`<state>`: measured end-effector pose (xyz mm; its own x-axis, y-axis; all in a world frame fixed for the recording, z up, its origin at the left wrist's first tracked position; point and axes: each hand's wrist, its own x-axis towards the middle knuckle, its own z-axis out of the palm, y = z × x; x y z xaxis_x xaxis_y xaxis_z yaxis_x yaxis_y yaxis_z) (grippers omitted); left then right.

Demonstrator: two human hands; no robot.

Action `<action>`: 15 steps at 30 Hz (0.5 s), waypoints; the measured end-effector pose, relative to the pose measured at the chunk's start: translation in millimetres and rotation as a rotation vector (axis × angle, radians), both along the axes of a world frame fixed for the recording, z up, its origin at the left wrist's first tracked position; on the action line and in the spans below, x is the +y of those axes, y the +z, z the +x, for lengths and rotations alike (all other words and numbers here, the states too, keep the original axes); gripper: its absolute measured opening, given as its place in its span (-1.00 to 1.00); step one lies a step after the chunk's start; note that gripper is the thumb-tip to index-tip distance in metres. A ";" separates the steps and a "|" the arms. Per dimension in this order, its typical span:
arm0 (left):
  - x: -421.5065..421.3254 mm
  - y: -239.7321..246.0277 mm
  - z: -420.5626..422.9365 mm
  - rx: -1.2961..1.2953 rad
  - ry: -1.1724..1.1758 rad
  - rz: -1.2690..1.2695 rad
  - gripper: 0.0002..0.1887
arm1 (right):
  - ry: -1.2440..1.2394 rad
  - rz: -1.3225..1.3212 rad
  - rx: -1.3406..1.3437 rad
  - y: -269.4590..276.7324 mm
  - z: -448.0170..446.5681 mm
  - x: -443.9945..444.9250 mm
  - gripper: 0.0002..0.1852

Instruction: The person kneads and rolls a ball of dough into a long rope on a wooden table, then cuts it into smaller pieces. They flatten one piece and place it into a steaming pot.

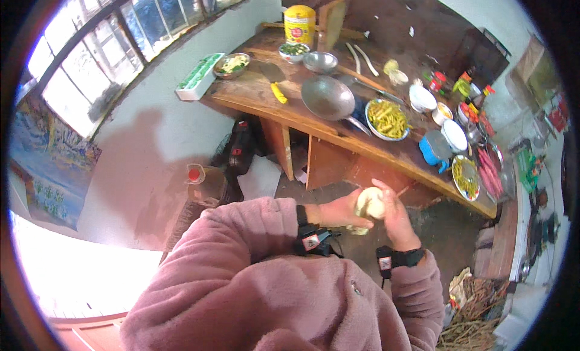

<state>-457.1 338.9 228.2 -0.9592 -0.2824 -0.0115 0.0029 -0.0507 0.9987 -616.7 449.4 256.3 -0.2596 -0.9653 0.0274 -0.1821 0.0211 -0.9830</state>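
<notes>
A pale, rounded vegetable (374,203), perhaps a cabbage heart, is held between my two hands in front of my body, over the floor. My left hand (339,210) grips it from the left with the thumb underneath. From the right, the fingers of my right hand (395,212) press around it. Below the left thumb hangs a pale yellowish piece (358,230); whether it is joined to the vegetable is hidden. Both wrists wear black straps with small devices.
Ahead stands a wooden table (272,107) holding a metal wok (327,97), a yellow-handled tool (278,92), a bowl of green strips (388,119), a blue-handled jug (435,147) and a yellow bucket (299,25). A large jug (206,187) is at left; dry stalks (476,310) lie right.
</notes>
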 end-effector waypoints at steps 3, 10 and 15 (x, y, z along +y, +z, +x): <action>-30.8 -1.6 36.0 -0.043 0.151 -0.066 0.01 | 0.066 -0.035 0.208 -15.1 32.5 -49.6 -0.53; -132.7 -35.4 107.5 0.199 0.278 0.189 -0.15 | 0.277 -0.243 0.453 -1.6 109.4 -162.1 -0.50; -224.3 -39.8 152.4 0.134 0.361 0.222 -0.27 | 0.353 -0.050 0.072 -1.4 148.1 -266.5 -0.44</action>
<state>-304.7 114.5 188.4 -0.7966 -0.6045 0.0083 0.1887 -0.2356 0.9533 -468.5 182.9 254.9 0.0938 -0.9921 0.0829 -0.2385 -0.1032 -0.9656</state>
